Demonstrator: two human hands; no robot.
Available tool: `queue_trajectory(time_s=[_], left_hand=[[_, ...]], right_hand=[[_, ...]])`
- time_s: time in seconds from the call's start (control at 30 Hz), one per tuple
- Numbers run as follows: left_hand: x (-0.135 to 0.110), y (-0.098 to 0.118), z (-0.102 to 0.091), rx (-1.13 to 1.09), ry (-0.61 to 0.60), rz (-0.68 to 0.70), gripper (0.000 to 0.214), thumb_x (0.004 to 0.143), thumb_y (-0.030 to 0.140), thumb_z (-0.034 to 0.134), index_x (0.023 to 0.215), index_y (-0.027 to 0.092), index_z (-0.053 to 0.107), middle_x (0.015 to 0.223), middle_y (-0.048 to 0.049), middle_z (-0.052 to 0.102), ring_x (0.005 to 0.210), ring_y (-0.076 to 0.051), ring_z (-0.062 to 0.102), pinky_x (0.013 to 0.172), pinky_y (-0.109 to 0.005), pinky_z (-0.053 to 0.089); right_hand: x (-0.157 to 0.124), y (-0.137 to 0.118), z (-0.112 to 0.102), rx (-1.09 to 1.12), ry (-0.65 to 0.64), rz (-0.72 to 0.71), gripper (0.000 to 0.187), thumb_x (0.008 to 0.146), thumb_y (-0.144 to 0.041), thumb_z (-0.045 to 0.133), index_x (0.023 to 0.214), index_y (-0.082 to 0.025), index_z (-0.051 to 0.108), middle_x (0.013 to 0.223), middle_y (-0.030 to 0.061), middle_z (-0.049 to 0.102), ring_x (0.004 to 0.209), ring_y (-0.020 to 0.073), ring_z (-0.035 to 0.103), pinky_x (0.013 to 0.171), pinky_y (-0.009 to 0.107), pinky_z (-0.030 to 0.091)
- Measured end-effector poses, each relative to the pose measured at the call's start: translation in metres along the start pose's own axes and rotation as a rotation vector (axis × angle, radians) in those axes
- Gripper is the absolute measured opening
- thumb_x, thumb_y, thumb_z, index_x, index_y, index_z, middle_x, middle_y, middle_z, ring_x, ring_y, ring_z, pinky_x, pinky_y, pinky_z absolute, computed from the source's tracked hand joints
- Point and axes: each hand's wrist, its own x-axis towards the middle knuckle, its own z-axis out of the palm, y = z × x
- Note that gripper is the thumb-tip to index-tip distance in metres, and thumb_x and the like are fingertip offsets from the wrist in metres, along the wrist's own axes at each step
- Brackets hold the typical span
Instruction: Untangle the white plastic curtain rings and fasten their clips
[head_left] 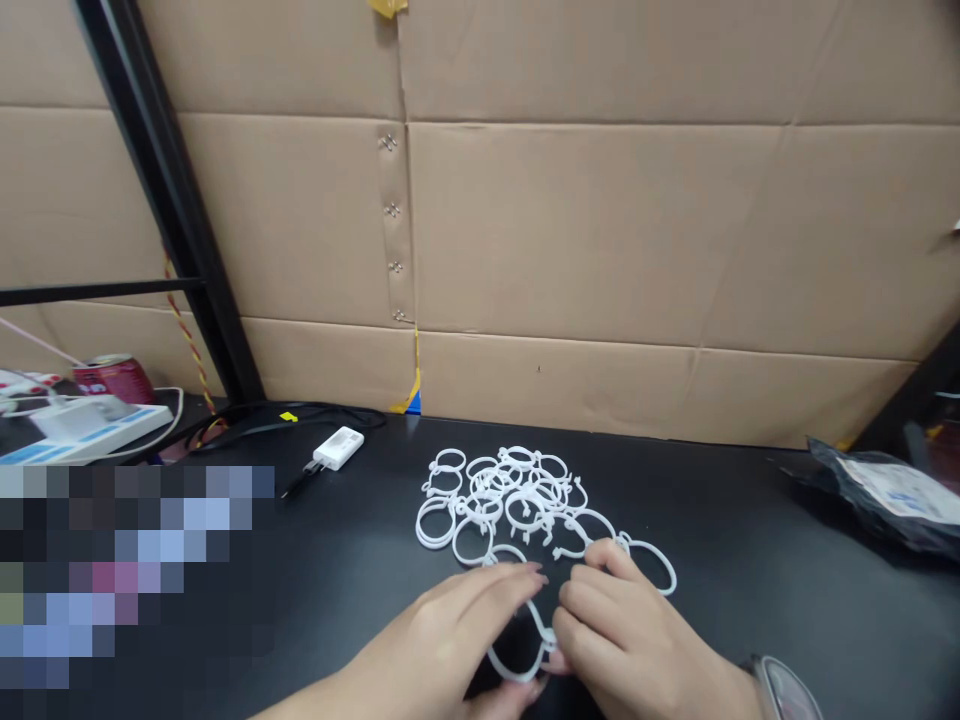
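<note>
1. Your left hand (457, 625) comes in from about 7 o'clock, palm down, fingers stretched forward and curled over a white plastic ring (525, 655) at the near edge of the black table (750, 560). The thumb presses the ring's lower curve while the fingers cover its top.
2. Your right hand (622, 635) comes in from about 5 o'clock, knuckles up, fingers bent inward. It pinches the same ring at its right side, where a small clasp shows between the fingertips. A watch (784, 690) sits on that wrist.
3. Both hands are closed on the one ring and nearly touch each other over it.
4. The ring is thin, white and round, lying low to the table. Only its lower arc and a bit of its upper right curve show; the rest is hidden under your fingers. Whether its clasp is fastened cannot be told.
5. At 12 o'clock from your hands, just beyond the fingertips, lies a pile of white rings (510, 495), many overlapping and tangled, some with their ends apart.
6. At 10 o'clock from the pile rests a small white adapter (339, 447) with a dark cable. At 3 o'clock, well apart, lies a dark plastic bag (877, 495).
</note>
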Motion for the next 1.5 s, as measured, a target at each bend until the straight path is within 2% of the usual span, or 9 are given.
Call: queue_trajectory(time_s=[0.2,0.4,0.5,0.63,0.77,0.87,1.13,1.3,1.5], left_hand=[[0.003,-0.001,-0.004,0.022,-0.063,0.035,0.057,0.078,0.018,0.065,0.130,0.016,0.040,0.131,-0.0126,0.056,0.120,-0.022,0.054,0.100,-0.034,0.045],[0.003,0.003,-0.006,0.029,-0.014,0.048,0.051,0.079,0.011,0.060,0.127,0.015,0.043,0.131,-0.0125,0.056,0.120,-0.020,0.054,0.101,-0.030,0.044],[0.003,0.004,-0.007,0.027,-0.019,0.043,0.057,0.079,0.010,0.059,0.132,0.016,0.040,0.134,-0.0122,0.054,0.122,-0.020,0.052,0.102,-0.032,0.043],[0.003,0.006,-0.004,-0.097,-0.043,-0.013,0.067,0.075,0.007,0.062,0.136,0.019,0.035,0.135,-0.0100,0.052,0.123,-0.020,0.051,0.103,-0.029,0.042],[0.002,0.007,0.001,-0.201,-0.013,-0.086,0.065,0.073,0.009,0.065,0.131,0.022,0.040,0.129,-0.0074,0.056,0.115,-0.018,0.057,0.098,-0.027,0.046],[0.002,0.008,0.001,-0.233,-0.027,-0.106,0.057,0.073,0.012,0.069,0.125,0.021,0.046,0.120,-0.0081,0.062,0.106,-0.018,0.062,0.092,-0.025,0.050],[0.010,0.011,-0.009,-0.295,-0.046,-0.063,0.041,0.078,0.012,0.067,0.117,0.016,0.055,0.109,-0.0088,0.065,0.096,-0.017,0.064,0.086,-0.022,0.052],[0.007,0.009,-0.004,-0.276,-0.060,-0.036,0.045,0.081,0.018,0.063,0.124,0.020,0.051,0.114,-0.0091,0.062,0.098,-0.018,0.064,0.086,-0.024,0.052],[0.003,0.004,-0.002,-0.277,-0.108,-0.028,0.059,0.082,0.022,0.065,0.136,0.024,0.040,0.127,-0.0095,0.057,0.114,-0.020,0.057,0.096,-0.029,0.047]], right_hand=[[0.002,-0.006,0.000,-0.017,0.008,0.005,0.046,0.097,-0.010,0.025,0.060,-0.016,0.051,0.055,-0.0010,0.051,0.054,0.0126,0.040,0.062,0.032,0.029],[0.006,-0.003,-0.004,-0.073,-0.036,-0.025,0.044,0.099,-0.017,0.027,0.062,-0.018,0.050,0.056,-0.0010,0.053,0.053,0.0138,0.041,0.063,0.033,0.027],[0.005,-0.005,-0.008,-0.106,-0.065,-0.036,0.045,0.099,-0.017,0.023,0.064,-0.018,0.052,0.059,0.0002,0.056,0.055,0.0155,0.043,0.065,0.035,0.027],[0.003,-0.010,-0.009,-0.113,-0.042,-0.012,0.050,0.097,-0.007,0.017,0.062,-0.018,0.051,0.058,0.0005,0.055,0.055,0.0154,0.043,0.067,0.034,0.027],[0.003,-0.013,-0.006,-0.082,-0.029,0.014,0.050,0.097,-0.006,0.017,0.061,-0.017,0.051,0.056,-0.0007,0.052,0.053,0.0142,0.040,0.062,0.032,0.026],[0.003,-0.014,-0.006,-0.070,-0.036,0.005,0.052,0.097,-0.006,0.015,0.060,-0.017,0.050,0.055,-0.0012,0.050,0.052,0.0139,0.039,0.060,0.032,0.026],[0.000,-0.013,-0.002,-0.093,-0.058,0.020,0.047,0.098,-0.012,0.023,0.060,-0.018,0.050,0.056,-0.0008,0.051,0.053,0.0146,0.041,0.062,0.033,0.028],[-0.002,-0.012,0.002,-0.113,0.009,-0.064,0.047,0.096,-0.010,0.028,0.053,-0.017,0.045,0.050,-0.0024,0.046,0.048,0.0124,0.037,0.057,0.033,0.025],[-0.002,-0.018,-0.005,-0.078,-0.038,0.002,0.052,0.099,-0.011,0.019,0.055,-0.017,0.047,0.052,-0.0016,0.049,0.051,0.0129,0.042,0.058,0.033,0.027]])
